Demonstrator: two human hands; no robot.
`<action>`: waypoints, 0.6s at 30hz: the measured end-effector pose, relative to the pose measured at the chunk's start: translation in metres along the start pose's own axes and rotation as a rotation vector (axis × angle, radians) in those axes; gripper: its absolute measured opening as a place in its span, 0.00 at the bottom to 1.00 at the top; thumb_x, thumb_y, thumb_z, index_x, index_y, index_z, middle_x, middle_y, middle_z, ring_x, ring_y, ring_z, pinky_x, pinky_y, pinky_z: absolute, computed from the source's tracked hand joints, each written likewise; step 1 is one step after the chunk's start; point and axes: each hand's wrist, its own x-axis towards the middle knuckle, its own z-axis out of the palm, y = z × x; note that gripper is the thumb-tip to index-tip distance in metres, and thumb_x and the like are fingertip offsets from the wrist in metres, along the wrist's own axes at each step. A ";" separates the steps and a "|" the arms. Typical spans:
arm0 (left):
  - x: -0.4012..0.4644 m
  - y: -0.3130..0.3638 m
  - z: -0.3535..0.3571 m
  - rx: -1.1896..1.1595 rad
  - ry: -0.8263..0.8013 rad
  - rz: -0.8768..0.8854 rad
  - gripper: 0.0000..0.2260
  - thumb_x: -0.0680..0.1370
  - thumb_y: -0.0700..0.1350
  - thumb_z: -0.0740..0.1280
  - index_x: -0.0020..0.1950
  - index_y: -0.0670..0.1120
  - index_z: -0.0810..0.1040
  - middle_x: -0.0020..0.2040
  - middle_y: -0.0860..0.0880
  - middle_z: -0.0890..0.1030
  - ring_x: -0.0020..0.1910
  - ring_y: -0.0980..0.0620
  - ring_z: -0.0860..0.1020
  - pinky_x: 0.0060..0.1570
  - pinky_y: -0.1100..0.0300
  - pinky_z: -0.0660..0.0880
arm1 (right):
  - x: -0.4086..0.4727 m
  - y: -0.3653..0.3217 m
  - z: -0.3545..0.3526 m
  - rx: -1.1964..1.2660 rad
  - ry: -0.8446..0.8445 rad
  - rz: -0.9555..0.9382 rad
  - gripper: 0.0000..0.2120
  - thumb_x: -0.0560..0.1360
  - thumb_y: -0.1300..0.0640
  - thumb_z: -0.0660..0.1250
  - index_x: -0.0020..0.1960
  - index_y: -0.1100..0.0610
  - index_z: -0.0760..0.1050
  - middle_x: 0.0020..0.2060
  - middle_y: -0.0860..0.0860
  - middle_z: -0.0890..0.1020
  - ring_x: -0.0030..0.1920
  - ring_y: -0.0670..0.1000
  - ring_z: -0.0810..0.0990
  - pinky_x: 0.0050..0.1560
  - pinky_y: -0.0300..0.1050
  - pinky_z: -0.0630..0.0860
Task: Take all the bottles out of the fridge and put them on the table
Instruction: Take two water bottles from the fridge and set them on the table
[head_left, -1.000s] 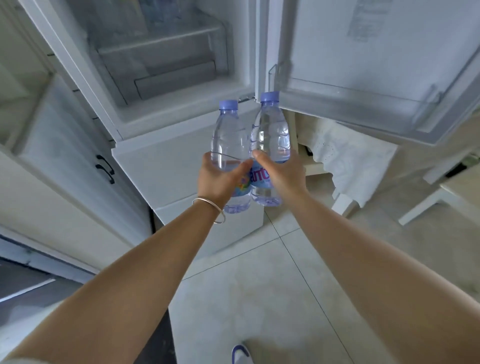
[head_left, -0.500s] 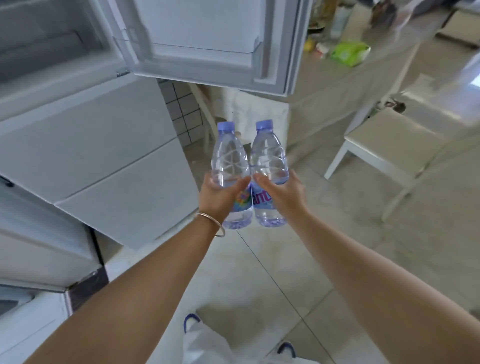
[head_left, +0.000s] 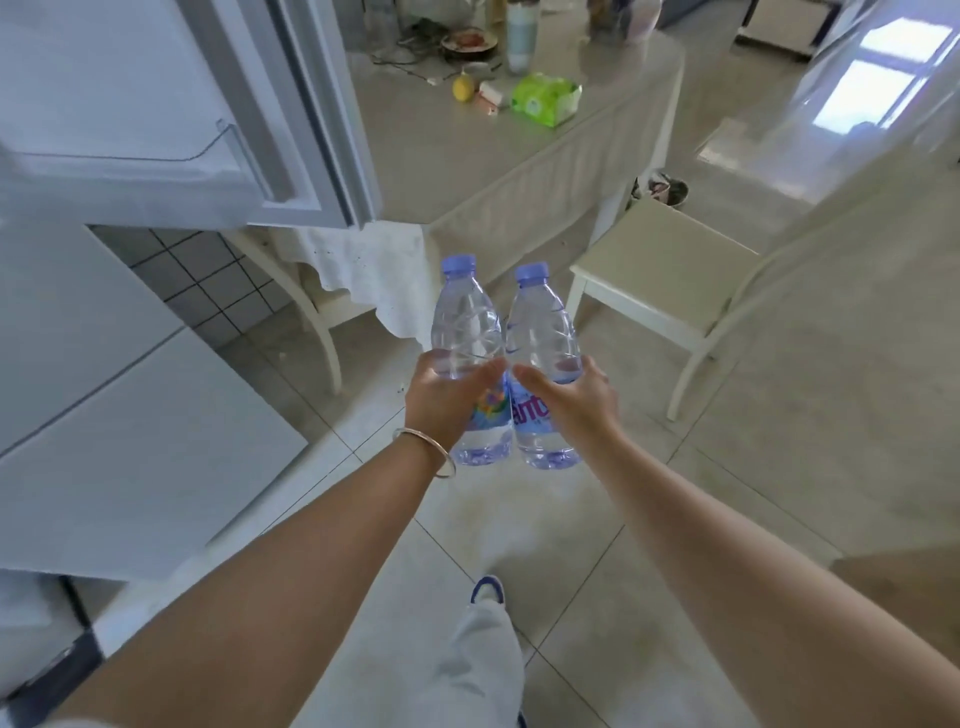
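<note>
Two hands: each one is wrapped tight around a bottle, held up over the floor
Left hand (head_left: 445, 400): holds the left bottle (head_left: 467, 332)
Right hand (head_left: 574, 397): holds the right bottle (head_left: 543, 338)
Bottles: upright, side by side, touching
Fridge door (head_left: 156, 104): open, up on the left
Table (head_left: 426, 150): past the bottles, with a lemon (head_left: 463, 87) and a green pack (head_left: 545, 98) on it

I find a home kitchen and dining area: white fridge (head_left: 104, 389) left, tiled floor (head_left: 571, 545), clothed dining table (head_left: 441, 156) far, cream chair (head_left: 670, 270) right.
</note>
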 end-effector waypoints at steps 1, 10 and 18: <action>0.013 0.005 0.010 0.001 -0.013 0.004 0.38 0.49 0.65 0.75 0.52 0.44 0.81 0.49 0.44 0.84 0.47 0.46 0.84 0.54 0.48 0.80 | 0.014 -0.002 -0.004 -0.004 0.009 0.004 0.20 0.66 0.41 0.74 0.48 0.49 0.69 0.41 0.47 0.77 0.46 0.51 0.78 0.49 0.47 0.76; 0.124 0.074 0.073 -0.076 -0.047 0.016 0.38 0.49 0.61 0.77 0.53 0.46 0.76 0.53 0.42 0.82 0.50 0.43 0.83 0.55 0.45 0.78 | 0.151 -0.046 -0.022 0.015 0.060 0.027 0.27 0.66 0.42 0.74 0.59 0.55 0.75 0.45 0.49 0.78 0.47 0.50 0.78 0.47 0.42 0.73; 0.230 0.125 0.100 -0.076 0.062 0.047 0.40 0.49 0.61 0.76 0.55 0.42 0.77 0.52 0.43 0.83 0.50 0.45 0.83 0.56 0.48 0.78 | 0.289 -0.085 -0.003 0.008 -0.020 0.014 0.31 0.60 0.35 0.74 0.55 0.54 0.76 0.47 0.51 0.82 0.49 0.53 0.81 0.51 0.48 0.78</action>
